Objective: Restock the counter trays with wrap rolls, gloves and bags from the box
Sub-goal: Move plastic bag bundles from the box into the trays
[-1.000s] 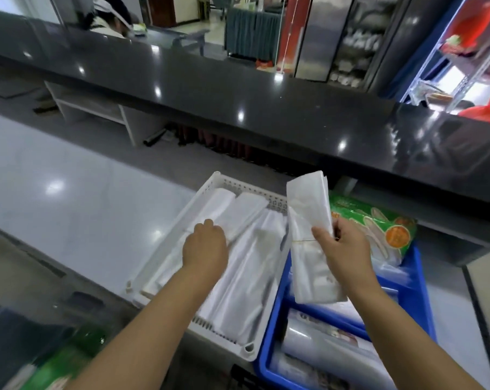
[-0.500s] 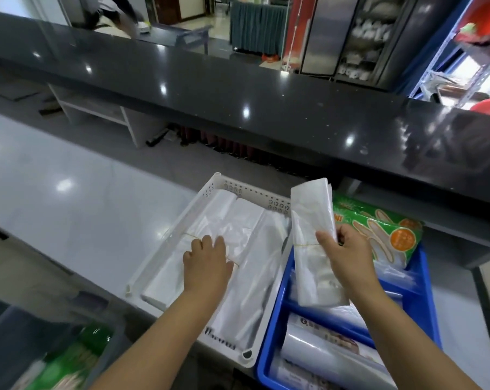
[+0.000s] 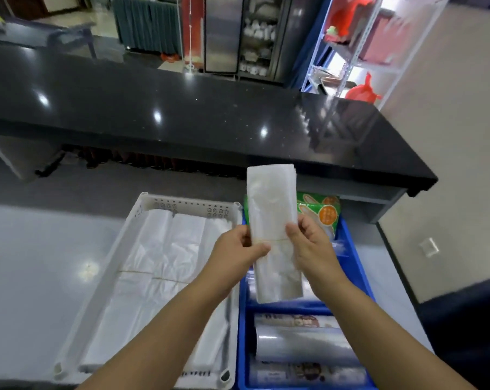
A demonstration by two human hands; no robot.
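A banded bundle of clear bags (image 3: 273, 235) was up in the air there, standing nearly upright over the seam between the two trays, its lower end hanging above the blue tray (image 3: 362, 280). Both hands had it at the waist, right where a thin rubber band crossed it. The left hand (image 3: 232, 256) came in from the side, thumb laid across the front and fingers tucked behind, clamped on the bundle's left edge. The right hand (image 3: 312, 244) pinched the opposite edge, thumb forward, fingers curled round the back. That two-sided hold looked like a squaring-up grip, keeping the floppy stack flat and straight so it could go down tidy. Both forearms reached forward and angled inward, wrists raised.

Just left, the white tray (image 3: 190, 205) already held flat bundles of bags (image 3: 165, 249) side by side, with what looked like room along its right side, probably the landing spot. Behind the raised bundle, a green glove pack (image 3: 326, 213) leaned at the blue tray's far end, and wrap rolls (image 3: 303, 344) lay crosswise in its near compartment. Beyond all that ran the black counter (image 3: 182, 108).
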